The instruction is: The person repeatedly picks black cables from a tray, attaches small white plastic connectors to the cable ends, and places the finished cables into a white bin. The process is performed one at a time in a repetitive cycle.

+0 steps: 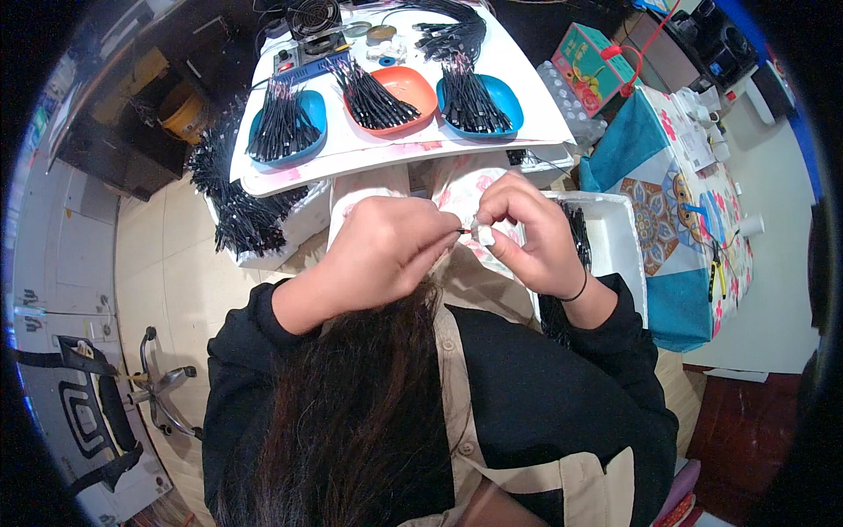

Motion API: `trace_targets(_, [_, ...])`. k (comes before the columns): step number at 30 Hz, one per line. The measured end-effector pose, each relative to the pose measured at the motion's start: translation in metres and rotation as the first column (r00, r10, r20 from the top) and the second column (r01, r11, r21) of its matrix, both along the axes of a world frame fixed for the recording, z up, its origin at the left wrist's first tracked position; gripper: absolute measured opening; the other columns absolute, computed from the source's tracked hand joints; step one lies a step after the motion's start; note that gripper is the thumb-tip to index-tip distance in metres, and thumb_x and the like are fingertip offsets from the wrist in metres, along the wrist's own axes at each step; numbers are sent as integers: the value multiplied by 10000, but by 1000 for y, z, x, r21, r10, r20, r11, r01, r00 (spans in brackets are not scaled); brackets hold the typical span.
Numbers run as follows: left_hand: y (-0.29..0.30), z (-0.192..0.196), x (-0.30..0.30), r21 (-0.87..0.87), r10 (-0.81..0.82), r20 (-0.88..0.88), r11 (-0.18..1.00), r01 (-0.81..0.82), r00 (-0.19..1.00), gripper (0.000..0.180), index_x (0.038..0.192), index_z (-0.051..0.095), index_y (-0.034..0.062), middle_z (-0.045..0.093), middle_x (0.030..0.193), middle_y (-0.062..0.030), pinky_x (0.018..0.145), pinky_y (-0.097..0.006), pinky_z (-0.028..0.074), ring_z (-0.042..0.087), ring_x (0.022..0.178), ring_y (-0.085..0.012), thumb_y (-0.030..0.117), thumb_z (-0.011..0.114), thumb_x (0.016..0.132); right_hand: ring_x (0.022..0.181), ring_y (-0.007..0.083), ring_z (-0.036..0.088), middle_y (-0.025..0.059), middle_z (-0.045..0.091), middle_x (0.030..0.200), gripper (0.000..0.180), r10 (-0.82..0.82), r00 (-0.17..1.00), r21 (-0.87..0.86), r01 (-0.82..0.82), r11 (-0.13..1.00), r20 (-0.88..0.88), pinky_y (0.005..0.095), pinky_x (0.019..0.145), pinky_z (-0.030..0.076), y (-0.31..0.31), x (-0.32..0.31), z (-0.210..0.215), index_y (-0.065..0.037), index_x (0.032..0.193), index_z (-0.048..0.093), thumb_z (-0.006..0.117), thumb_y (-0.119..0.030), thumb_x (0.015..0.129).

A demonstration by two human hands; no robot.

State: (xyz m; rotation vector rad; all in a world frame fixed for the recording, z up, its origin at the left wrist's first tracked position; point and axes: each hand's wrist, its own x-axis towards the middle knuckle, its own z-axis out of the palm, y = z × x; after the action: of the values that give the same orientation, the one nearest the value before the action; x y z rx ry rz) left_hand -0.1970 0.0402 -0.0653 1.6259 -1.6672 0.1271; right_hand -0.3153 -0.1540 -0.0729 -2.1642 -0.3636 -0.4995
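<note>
Above my lap, both hands meet in front of my chest. My left hand (pixel 391 241) is closed in a pinch on a thin black wire (pixel 463 231), whose reddish tip points right. Between the thumb and fingers of my right hand (pixel 534 235) is a small white wad (pixel 483 235), perhaps tissue or cloth. The wire's tip meets the wad or lies right beside it. The rest of the wire is hidden by my left hand. A dark band circles my right wrist.
Ahead, a white table (pixel 404 155) bears a left blue tray (pixel 314 110), an orange tray (pixel 421 88) and a right blue tray (pixel 511 97), each holding black wires. White foam boxes with more wires stand at left (pixel 285 250) and right (pixel 615 228). A cloth-covered table (pixel 606 167) is at right.
</note>
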Motion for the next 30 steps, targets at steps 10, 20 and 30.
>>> trace_targets(10, [3,-8,6,36,-4,-139,999,9,990,127,902,654,-9,612,722,-138,548,-355,470,623,631,-241,70,648,803,835,159,570,59,592,941,183,-100,994,186,107,977,-46,288,715,466,5,-8,-16,-5,1003,613,653,-61,833])
trace_targets(20, [8,-11,0,139,42,-795,984,114,605,174,955,683,-61,651,745,-29,566,-225,441,522,656,-40,95,657,882,830,241,597,55,627,928,291,13,803,-486,348,802,596,345,666,466,8,-1,-5,-54,946,646,701,-119,668])
trace_targets(30, [5,-17,-6,52,-7,-621,997,50,784,125,911,667,-59,643,727,-95,548,-255,453,588,633,-136,44,648,843,830,249,584,67,603,903,300,-33,875,-479,295,827,483,349,710,462,10,-2,-3,-45,937,617,713,-73,654])
